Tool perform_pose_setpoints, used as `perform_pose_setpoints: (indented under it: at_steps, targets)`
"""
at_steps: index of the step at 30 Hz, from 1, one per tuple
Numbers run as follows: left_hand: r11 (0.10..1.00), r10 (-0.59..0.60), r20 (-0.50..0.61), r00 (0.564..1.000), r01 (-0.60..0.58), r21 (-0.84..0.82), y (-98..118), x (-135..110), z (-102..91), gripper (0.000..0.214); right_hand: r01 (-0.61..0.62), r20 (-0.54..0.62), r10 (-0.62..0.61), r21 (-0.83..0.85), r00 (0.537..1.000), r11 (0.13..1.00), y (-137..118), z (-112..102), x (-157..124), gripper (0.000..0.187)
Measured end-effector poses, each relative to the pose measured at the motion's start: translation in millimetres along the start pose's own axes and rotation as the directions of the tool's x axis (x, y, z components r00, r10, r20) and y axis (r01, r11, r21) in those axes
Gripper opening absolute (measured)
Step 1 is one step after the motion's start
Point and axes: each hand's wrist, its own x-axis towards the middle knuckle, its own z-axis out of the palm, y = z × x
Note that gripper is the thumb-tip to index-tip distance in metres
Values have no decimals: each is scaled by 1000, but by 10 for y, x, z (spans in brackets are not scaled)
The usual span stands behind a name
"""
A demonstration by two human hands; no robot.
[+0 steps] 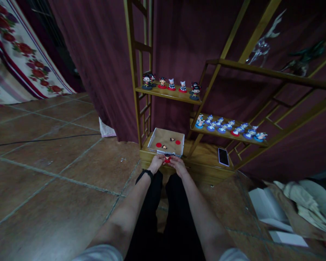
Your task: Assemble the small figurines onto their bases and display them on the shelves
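My left hand point(157, 161) and my right hand point(177, 164) meet just in front of a shallow cardboard tray point(182, 144). Both pinch a small figurine with a red base point(167, 158) between their fingertips. Inside the tray lie two loose red discs point(159, 145) and two small dark figurine pieces point(172, 139). My left wrist wears a black band. On the upper wooden shelf point(168, 94) stands a row of small figurines on red or dark bases point(162, 83). The lower shelf point(228, 136) carries several figurines on blue bases point(220, 126).
A phone point(223, 156) lies on the shelf unit's wooden bottom board, right of the tray. Dark red curtain hangs behind the gold-coloured frame. White boxes point(268, 208) and crumpled cloth point(304, 203) sit on the tiled floor at the right. A black cable crosses the floor at the left.
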Motion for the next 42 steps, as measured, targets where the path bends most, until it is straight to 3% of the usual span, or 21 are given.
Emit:
perform_pose_setpoints:
  at_steps: [16, 31, 38, 42]
  targets:
    - [999, -8, 39, 999, 10, -41, 7, -3, -13, 24, 19, -8, -19, -11, 1000, 1000, -14, 9, -2, 29]
    - [997, 73, 52, 996, -74, 30, -9, -34, 18, 22, 38, -19, -38, -25, 999, 999, 38, -4, 41, 32]
    - [982, 119, 59, 991, -126, 140, -64, 20, 66, 34, 73, -34, -74, -33, 997, 997, 67, -25, 61, 28]
    - [880, 250, 141, 958, -285, 380, -42, -71, 74, 33, 66, -76, -69, -40, 995, 997, 96, -53, 95, 31]
